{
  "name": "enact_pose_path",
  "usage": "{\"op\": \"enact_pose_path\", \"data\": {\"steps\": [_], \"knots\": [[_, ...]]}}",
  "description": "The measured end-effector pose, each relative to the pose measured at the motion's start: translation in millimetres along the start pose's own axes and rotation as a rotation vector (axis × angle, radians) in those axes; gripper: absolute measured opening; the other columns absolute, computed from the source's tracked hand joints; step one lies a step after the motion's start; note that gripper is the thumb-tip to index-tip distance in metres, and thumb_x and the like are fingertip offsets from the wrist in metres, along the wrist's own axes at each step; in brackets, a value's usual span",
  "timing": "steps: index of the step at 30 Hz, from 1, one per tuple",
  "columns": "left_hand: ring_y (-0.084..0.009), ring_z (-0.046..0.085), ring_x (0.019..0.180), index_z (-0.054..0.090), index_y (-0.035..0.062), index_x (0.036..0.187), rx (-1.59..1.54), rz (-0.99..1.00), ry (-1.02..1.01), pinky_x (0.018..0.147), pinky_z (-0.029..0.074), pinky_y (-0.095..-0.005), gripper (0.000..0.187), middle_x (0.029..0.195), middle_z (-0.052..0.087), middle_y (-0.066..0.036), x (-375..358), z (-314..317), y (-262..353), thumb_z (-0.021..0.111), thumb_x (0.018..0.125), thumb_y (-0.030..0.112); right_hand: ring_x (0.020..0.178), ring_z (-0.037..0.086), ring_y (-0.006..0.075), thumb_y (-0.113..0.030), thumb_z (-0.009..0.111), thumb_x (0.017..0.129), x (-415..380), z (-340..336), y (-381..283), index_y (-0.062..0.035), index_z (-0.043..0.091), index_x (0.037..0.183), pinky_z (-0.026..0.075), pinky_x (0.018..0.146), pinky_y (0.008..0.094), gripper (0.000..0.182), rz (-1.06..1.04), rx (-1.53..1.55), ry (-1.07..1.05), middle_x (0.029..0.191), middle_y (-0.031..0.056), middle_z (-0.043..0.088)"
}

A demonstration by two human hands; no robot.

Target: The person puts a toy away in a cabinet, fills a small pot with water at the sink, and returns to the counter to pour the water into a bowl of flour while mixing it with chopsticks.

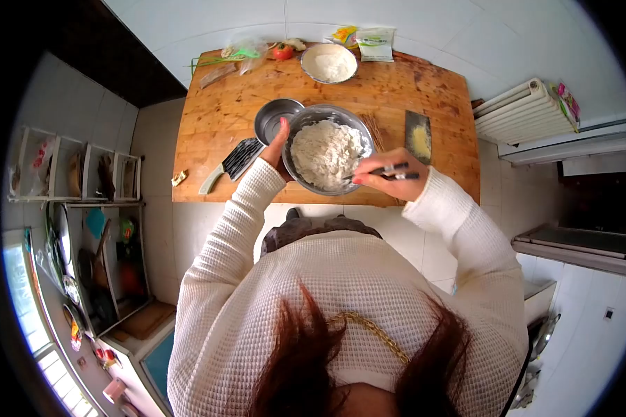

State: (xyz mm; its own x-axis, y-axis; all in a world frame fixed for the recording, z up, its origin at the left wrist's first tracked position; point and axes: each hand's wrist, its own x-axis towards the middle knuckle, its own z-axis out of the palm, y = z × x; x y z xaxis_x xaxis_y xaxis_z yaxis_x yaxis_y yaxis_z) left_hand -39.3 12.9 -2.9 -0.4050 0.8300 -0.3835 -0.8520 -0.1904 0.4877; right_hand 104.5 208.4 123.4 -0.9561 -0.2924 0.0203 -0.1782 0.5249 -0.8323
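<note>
A metal mixing bowl [325, 111] stands near the front edge of the wooden table, filled with lumpy, flaky flour [327, 149]. My left hand [277, 147] grips the bowl's left side, thumb up along the rim and the other fingers mostly hidden. My right hand [389, 177] is closed around dark chopsticks [396, 171], whose lower ends reach into the flour at the bowl's right side. Beside the mixing bowl, on the left, is a smaller metal bowl [277, 119]. A cleaver [236, 161] with a pale handle lies to the left of my left hand.
At the back of the wooden table [215, 115] are a flour-filled bowl [330, 64], a white packet [376, 45], a tomato [282, 51] and a plastic bag [251, 53]. A dark slab [417, 120] bearing something yellow lies to the right. A radiator [525, 111] stands beyond the table's right edge.
</note>
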Motion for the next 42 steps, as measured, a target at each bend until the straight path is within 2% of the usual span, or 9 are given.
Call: {"op": "enact_pose_path", "data": {"steps": [2, 5, 17, 21, 24, 29, 35, 40, 42], "knots": [[-0.0292, 0.044, 0.113, 0.034, 0.0103, 0.128, 0.013, -0.032, -0.008, 0.091, 0.039, -0.0478, 0.078, 0.127, 0.042, -0.013, 2, 6, -2, 0.044, 0.074, 0.066, 0.072, 0.062, 0.0146, -0.015, 0.058, 0.081, 15, 4, 3, -0.0055, 0.062, 0.083, 0.049, 0.064, 0.0263, 0.011, 0.015, 0.052, 0.004, 0.075, 0.0077, 0.063], [-0.0272, 0.048, 0.11, 0.039, 0.0098, 0.125, 0.088, -0.053, -0.071, 0.091, 0.04, -0.0445, 0.074, 0.122, 0.047, -0.013, 0, 18, -6, 0.047, 0.074, 0.064, 0.076, 0.063, 0.0233, -0.018, 0.053, 0.086, 39, -3, 27, 0.0009, 0.057, 0.088, 0.053, 0.061, 0.0275, 0.02, 0.153, 0.581, 0.129, 0.08, 0.0108, 0.06], [-0.0302, 0.045, 0.112, 0.034, 0.0085, 0.127, -0.005, 0.111, 0.096, 0.091, 0.04, -0.0446, 0.077, 0.126, 0.042, -0.015, -8, 13, -9, 0.045, 0.075, 0.064, 0.078, 0.063, 0.0226, -0.021, 0.05, 0.088, -13, -20, 68, 0.004, 0.055, 0.088, 0.054, 0.064, 0.0284, 0.026, 0.206, 0.352, 0.663, 0.085, 0.0146, 0.061], [-0.0308, 0.044, 0.112, 0.034, 0.0113, 0.128, -0.151, 0.142, 0.127, 0.093, 0.037, -0.0478, 0.068, 0.128, 0.04, -0.013, -13, 29, -8, 0.037, 0.081, 0.06, 0.062, 0.059, 0.0151, -0.014, 0.056, 0.084, -30, 21, 40, -0.0018, 0.059, 0.084, 0.047, 0.054, 0.0273, 0.012, -0.066, -0.113, 0.635, 0.074, 0.0108, 0.063], [-0.0307, 0.044, 0.113, 0.035, 0.0109, 0.127, -0.156, 0.121, 0.126, 0.093, 0.037, -0.0471, 0.067, 0.128, 0.04, -0.013, -14, 32, -7, 0.038, 0.081, 0.06, 0.061, 0.058, 0.0143, -0.013, 0.056, 0.084, -26, 33, 26, -0.0007, 0.059, 0.084, 0.047, 0.053, 0.0259, 0.013, -0.005, -0.137, 0.544, 0.074, 0.0093, 0.063], [-0.0313, 0.044, 0.112, 0.031, 0.0095, 0.129, 0.032, 0.11, 0.104, 0.091, 0.039, -0.0472, 0.075, 0.128, 0.04, -0.014, -10, 21, -8, 0.038, 0.079, 0.064, 0.063, 0.059, 0.0147, -0.018, 0.052, 0.087, -3, 5, 51, 0.002, 0.059, 0.089, 0.049, 0.053, 0.0264, 0.022, 0.043, 0.305, 0.681, 0.075, 0.0113, 0.063], [-0.0311, 0.046, 0.11, 0.036, 0.009, 0.126, -0.1, 0.215, 0.173, 0.09, 0.04, -0.0465, 0.064, 0.125, 0.043, -0.015, -16, 27, -6, 0.039, 0.083, 0.057, 0.06, 0.058, 0.0145, -0.01, 0.049, 0.087, -30, 6, 34, 0.0042, 0.057, 0.077, 0.05, 0.052, 0.025, 0.02, 0.061, -0.174, 0.497, 0.072, 0.009, 0.06], [-0.0322, 0.046, 0.111, 0.033, 0.0083, 0.128, 0.008, 0.13, 0.185, 0.087, 0.042, -0.0489, 0.074, 0.125, 0.042, -0.017, -12, 22, -9, 0.039, 0.079, 0.063, 0.077, 0.064, 0.0227, -0.012, 0.047, 0.088, -9, 36, 34, 0.0068, 0.054, 0.087, 0.054, 0.059, 0.0266, 0.02, 0.104, 0.486, 0.415, 0.082, 0.0148, 0.06], [-0.032, 0.046, 0.111, 0.033, 0.0081, 0.128, 0.029, 0.1, 0.169, 0.087, 0.042, -0.0476, 0.074, 0.125, 0.042, -0.017, -12, 21, -7, 0.04, 0.079, 0.063, 0.076, 0.063, 0.0232, -0.015, 0.048, 0.089, 7, 24, 49, 0.0056, 0.054, 0.09, 0.054, 0.059, 0.0272, 0.022, 0.177, 0.507, 0.441, 0.084, 0.0163, 0.06]]}}
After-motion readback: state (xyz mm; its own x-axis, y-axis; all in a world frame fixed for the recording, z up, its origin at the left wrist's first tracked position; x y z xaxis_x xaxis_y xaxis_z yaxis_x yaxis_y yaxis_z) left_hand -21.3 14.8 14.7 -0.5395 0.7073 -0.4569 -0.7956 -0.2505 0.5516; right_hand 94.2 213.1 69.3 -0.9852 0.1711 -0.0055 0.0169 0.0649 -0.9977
